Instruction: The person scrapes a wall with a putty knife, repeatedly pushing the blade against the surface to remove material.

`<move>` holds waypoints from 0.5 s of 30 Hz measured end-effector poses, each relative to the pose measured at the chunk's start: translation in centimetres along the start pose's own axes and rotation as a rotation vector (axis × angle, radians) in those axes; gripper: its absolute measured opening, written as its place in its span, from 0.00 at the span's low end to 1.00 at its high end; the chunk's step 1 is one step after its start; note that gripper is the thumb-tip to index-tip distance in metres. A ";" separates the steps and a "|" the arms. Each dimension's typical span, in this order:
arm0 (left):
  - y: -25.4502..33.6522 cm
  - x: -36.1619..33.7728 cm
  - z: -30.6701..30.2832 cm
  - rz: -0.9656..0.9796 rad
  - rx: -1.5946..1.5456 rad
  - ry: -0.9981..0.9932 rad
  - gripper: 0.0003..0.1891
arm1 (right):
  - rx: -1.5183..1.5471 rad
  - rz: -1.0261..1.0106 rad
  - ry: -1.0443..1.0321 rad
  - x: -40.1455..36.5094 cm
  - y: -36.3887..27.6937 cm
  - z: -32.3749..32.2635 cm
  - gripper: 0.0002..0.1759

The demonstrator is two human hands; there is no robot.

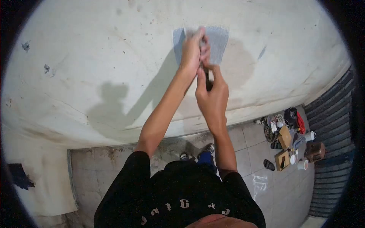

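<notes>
Both my hands are raised against the pale wall [144,22], over a blue-grey rectangular patch [219,40]. My left hand [194,51] lies higher, blurred, its fingers curled over the upper part of a hand tool. Below it, my right hand [213,89] grips the tool's dark handle [208,80] between thumb and fingers. The tool's head is mostly covered by my left hand, so its exact kind cannot be made out. A thin pale edge shows beside the left fingers, against the patch.
A small blue-grey streak [262,52] marks the wall on the right. On the tiled floor [247,152] lie cardboard boxes [282,160], white tubs [303,164], a brown jerrycan [315,151], a dark sandal [269,165] and cables. A ribbed shutter [334,114] stands at the right.
</notes>
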State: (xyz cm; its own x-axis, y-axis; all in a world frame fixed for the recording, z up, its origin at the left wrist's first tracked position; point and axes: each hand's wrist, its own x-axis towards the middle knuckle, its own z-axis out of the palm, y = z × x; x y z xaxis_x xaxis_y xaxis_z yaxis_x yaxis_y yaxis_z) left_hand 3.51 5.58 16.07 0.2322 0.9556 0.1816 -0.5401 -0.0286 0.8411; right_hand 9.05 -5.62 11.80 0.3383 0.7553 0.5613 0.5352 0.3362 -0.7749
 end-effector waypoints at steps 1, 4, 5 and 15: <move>0.9 0.3 0.7 0.036 0.029 -0.021 0.16 | 0.040 -0.004 0.020 0.8 -0.4 -0.1 0.12; 0.2 0.3 1.4 -0.001 -0.021 -0.020 0.16 | 0.073 -0.069 0.059 1.3 -0.7 -1.2 0.12; -0.9 0.5 1.2 -0.012 -0.023 -0.007 0.16 | 0.068 -0.033 0.024 0.8 -0.2 -1.6 0.12; -2.4 0.6 1.7 0.052 0.006 0.050 0.17 | -0.074 -0.065 -0.104 1.0 1.6 -4.2 0.13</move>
State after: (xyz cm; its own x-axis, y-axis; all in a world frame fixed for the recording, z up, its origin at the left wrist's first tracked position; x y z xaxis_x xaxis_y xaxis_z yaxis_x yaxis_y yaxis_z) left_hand 6.32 5.74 14.98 0.1635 0.9661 0.1997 -0.5452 -0.0802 0.8345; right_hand 13.50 -6.70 12.37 0.2211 0.7886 0.5738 0.6100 0.3473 -0.7122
